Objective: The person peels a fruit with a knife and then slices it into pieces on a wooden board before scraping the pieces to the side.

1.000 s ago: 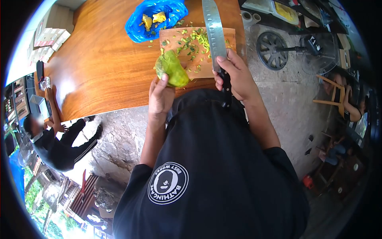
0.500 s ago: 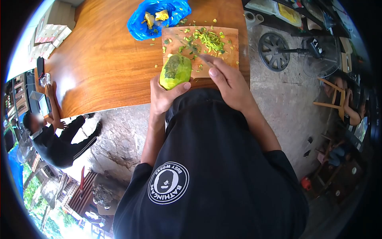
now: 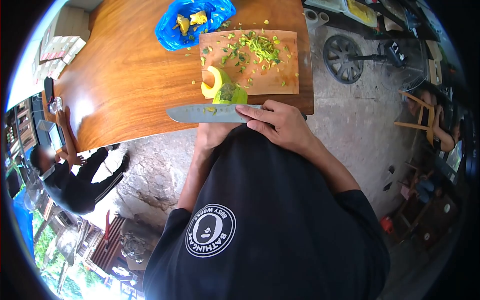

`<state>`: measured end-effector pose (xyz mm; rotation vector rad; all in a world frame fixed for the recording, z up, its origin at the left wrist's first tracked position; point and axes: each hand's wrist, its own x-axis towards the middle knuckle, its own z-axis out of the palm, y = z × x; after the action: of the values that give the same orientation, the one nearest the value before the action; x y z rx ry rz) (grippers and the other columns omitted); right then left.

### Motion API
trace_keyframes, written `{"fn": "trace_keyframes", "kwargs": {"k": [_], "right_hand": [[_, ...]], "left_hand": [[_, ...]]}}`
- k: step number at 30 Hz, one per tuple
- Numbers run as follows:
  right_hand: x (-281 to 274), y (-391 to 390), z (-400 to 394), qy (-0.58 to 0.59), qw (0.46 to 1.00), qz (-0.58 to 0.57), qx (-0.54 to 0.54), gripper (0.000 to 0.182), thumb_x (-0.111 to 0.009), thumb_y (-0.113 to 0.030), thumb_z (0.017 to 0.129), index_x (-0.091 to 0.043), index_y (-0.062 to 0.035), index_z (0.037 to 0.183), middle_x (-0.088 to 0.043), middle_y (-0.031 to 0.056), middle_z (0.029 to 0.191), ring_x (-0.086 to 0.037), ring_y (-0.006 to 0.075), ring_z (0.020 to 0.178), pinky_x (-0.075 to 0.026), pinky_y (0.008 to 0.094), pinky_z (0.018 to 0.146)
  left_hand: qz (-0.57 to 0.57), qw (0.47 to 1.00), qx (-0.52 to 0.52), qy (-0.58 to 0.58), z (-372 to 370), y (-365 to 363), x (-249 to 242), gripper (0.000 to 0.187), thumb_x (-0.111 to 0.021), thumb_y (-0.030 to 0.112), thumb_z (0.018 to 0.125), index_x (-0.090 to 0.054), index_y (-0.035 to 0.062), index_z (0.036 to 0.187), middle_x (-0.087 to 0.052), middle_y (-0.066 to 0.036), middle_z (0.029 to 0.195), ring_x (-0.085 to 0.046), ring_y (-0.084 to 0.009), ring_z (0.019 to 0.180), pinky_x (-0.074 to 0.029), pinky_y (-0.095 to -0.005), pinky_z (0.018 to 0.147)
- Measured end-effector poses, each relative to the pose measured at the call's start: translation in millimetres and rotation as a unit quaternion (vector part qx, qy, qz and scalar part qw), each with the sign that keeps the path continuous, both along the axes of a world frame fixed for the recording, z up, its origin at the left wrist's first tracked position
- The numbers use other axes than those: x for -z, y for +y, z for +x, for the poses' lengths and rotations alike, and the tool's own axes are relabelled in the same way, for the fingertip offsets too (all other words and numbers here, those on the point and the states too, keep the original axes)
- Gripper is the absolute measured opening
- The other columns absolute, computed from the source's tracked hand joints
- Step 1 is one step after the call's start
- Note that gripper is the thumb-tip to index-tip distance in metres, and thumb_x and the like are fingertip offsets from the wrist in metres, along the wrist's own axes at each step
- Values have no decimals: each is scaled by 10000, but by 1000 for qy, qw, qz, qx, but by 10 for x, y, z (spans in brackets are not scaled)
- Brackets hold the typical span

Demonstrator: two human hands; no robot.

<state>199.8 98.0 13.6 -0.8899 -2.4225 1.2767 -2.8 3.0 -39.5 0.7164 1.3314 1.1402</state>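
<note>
Head view, biggest first. Brown wooden table (image 3: 120, 90) takes up the upper left and center. Second person (image 3: 75, 190) in dark clothes at its left end, forearm by the edge. Pedestal fan (image 3: 395, 54) on the floor, off the table's right side. Wooden cutting board (image 3: 270, 86) lies flat by the table's near right corner. Blue plastic bag (image 3: 164, 31) sits open at the board's far left corner.

Knife (image 3: 192, 114) runs crosswise at the table's near edge, tip to the left, flat of the blade up, a few bits stuck on it. Right hand (image 3: 282, 122): grip closed on the knife, fingers pinching the blade close to the handle.

Green fruit (image 3: 234, 94) is over the board's near left part, just past the blade; its far side shows a yellow cut rim. Blade overlaps its near end; can't tell if the edge touches. Left hand (image 3: 214, 134) under the blade: grip wrapped on the fruit's near end, fingers mostly hidden.

Smallest: yellow chunks (image 3: 198, 18) in the bag, green peelings (image 3: 262, 47) heaped and scattered on the board, some strays on the table.
</note>
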Motion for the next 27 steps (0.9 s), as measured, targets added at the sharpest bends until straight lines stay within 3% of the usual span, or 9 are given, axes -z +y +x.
{"fn": "trace_keyframes", "kwargs": {"k": [2, 4, 7, 10, 14, 20, 23, 26, 27], "right_hand": [[9, -12, 12, -4, 1000, -2, 1, 382, -689, -373, 968, -698, -328, 1347, -539, 58, 727, -590, 236, 639, -505, 385, 602], [16, -20, 30, -8, 1000, -4, 1, 377, -682, -387, 971, -700, -334, 1343, -538, 55, 723, -592, 237, 638, -505, 387, 598], [15, -24, 71, -21, 1000, 2, 15, 368, -676, -407, 972, -705, -344, 1334, -535, 52, 709, -594, 237, 630, -504, 388, 587], [-4, -17, 90, -33, 999, -8, 15, 395, -712, -332, 957, -703, -284, 1349, -549, 57, 721, -572, 223, 633, -493, 367, 604], [63, -17, 67, -31, 999, -1, 35, 389, -709, -331, 959, -706, -276, 1344, -559, 59, 717, -578, 223, 632, -496, 377, 606], [247, 71, 98, -2, 999, 0, 38, 369, -698, -358, 961, -721, -283, 1321, -588, 57, 724, -609, 226, 646, -514, 380, 614], [524, 113, 173, 17, 999, 4, 50, 353, -686, -389, 965, -730, -297, 1303, -616, 50, 738, -639, 233, 667, -526, 386, 622], [514, 119, 121, 8, 999, -3, 48, 342, -679, -380, 971, -735, -285, 1294, -641, 52, 761, -653, 237, 687, -534, 385, 646], [461, 115, 78, -11, 999, -3, 43, 336, -674, -378, 975, -737, -282, 1290, -650, 52, 771, -658, 240, 693, -538, 385, 660]], "left_hand": [[-16, 1000, 9, 2, 10, -34, 6, 260, -804, 56, 859, -709, 13, 1097, -746, -83, 1001, -701, -164, 921, -574, -335, 775], [-23, 994, 57, 90, 20, -29, -65, 285, -800, 82, 867, -701, 14, 1125, -743, -83, 1022, -693, -163, 949, -564, -337, 805], [-46, 998, 20, 42, 63, -65, 46, 301, -792, 67, 861, -695, 10, 1139, -737, -81, 1040, -690, -169, 956, -560, -337, 816], [-64, 998, 16, 3, 54, -45, 92, 295, -768, 36, 857, -690, 5, 1140, -731, -84, 1045, -689, -173, 946, -561, -333, 813], [-55, 998, -7, 9, 78, 44, -11, 265, -741, 3, 846, -694, -3, 1107, -726, -81, 1027, -685, -171, 937, -560, -326, 814], [-25, 1000, 1, 5, -17, 32, 27, 196, -729, 6, 837, -707, 4, 1032, -711, -49, 874, -636, -117, 730, -503, -274, 629], [-26, 996, -71, -43, -98, 103, -49, 133, -742, 29, 833, -701, -10, 953, -649, -23, 759, -564, -83, 602, -434, -239, 534], [-45, 994, -95, -42, -113, 79, 6, 63, -659, 34, 831, -616, 10, 870, -593, -38, 722, -516, -105, 545, -396, -268, 488], [-41, 995, -88, -37, -151, 52, 66, 88, -675, 59, 848, -645, 5, 911, -598, -38, 722, -516, -103, 552, -405, -269, 494]]}}
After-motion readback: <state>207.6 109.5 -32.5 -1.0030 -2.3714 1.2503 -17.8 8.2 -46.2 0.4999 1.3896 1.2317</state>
